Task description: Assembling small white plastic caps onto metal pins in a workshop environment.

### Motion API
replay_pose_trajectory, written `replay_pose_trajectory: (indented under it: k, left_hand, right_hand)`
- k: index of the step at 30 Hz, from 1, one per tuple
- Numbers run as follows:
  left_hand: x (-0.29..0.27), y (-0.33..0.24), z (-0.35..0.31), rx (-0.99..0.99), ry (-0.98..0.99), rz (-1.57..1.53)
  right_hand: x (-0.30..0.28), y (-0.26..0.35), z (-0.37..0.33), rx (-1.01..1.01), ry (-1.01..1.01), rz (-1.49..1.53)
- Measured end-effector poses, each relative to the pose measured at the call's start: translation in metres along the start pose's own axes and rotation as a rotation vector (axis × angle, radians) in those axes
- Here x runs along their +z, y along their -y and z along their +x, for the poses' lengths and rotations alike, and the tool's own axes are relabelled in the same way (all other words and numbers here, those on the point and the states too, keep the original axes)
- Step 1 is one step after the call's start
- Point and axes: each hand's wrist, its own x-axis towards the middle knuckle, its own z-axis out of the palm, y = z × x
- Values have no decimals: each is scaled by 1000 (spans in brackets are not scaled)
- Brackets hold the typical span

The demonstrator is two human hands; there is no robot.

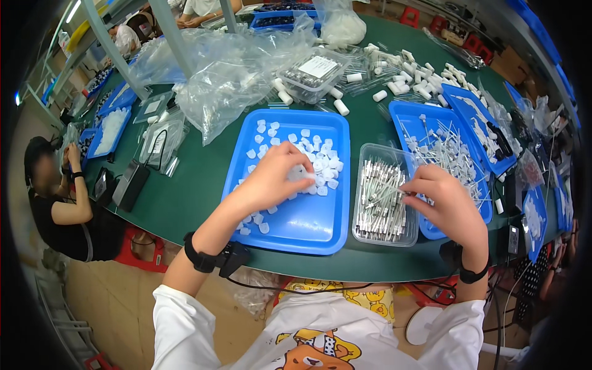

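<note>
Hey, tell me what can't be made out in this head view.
All in the head view:
1. Left hand: its fingers hide whether it grips any white pieces.
2. Right hand: whatever its fingertips pinch is too small to identify.
3. Far clear box: a white label hides some contents.
4. Dotted garment: dark rim cuts off its wearer.

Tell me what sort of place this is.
Probably a small-parts assembly workshop: a big green table bears a blue tray of loose white pieces and a clear box of thin metal parts, and a co-worker sits at its left side.
</note>
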Motion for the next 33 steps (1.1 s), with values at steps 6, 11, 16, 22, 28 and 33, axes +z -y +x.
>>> replay_pose_trajectory:
  k: [6, 11, 16, 22, 28, 33]
  left_hand:
    - [-20, -27, -29, -79, 155, -334]
    - [10, -27, -50, -160, -144, 344]
    - [19, -46, -55, -66, 45, 346]
    - [20, -58, -68, -79, -62, 192]
    - [28, -33, -112, -123, -593, 401]
    - [40, -31, -137, -342, -735, 516]
  right_hand:
    - [10, -3, 0, 74, -24, 260]
    - [17, -11, 4, 140, -96, 366]
    - [22, -13, 7, 303, 25, 315]
    - [6, -4, 12, 379, 34, 258]
    - [-65, -15, 66, 301, -202, 589]
    - [-99, -40, 181, 351, -204, 693]
